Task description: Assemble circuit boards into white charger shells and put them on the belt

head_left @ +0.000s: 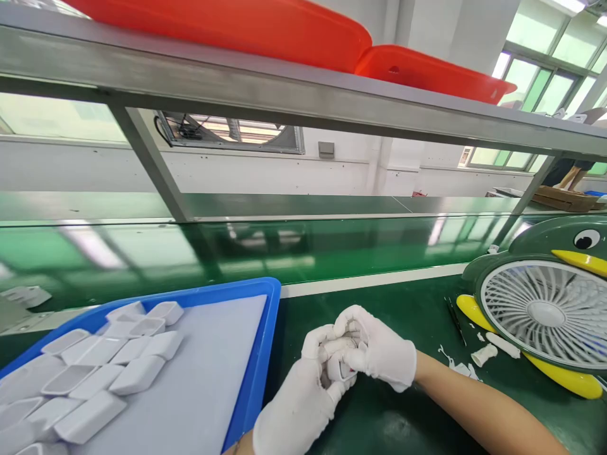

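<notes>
My left hand (303, 392), in a white glove, is closed round a small white plastic part (337, 369). Opposite it, my gloved right hand (377, 351) grips the same part, its thumb and fingers pressed against the upper side. Much of the part is hidden by the fingers, though a rounded edge shows between them. Both hands are just above the green tabletop (370, 423). Left of them stands a blue tray (274, 316) lined with a white sheet, on which several white plastic box-shaped pieces (92, 379) lie, some hollow side up.
A green, yellow-trimmed fan (545, 313) with an eye stands at the right. Near it lie a thin dark tool (455, 321), white scraps (459, 366) and a small white cylinder (484, 355). Overhead, a metal shelf (284, 88) carries red trays (237, 28).
</notes>
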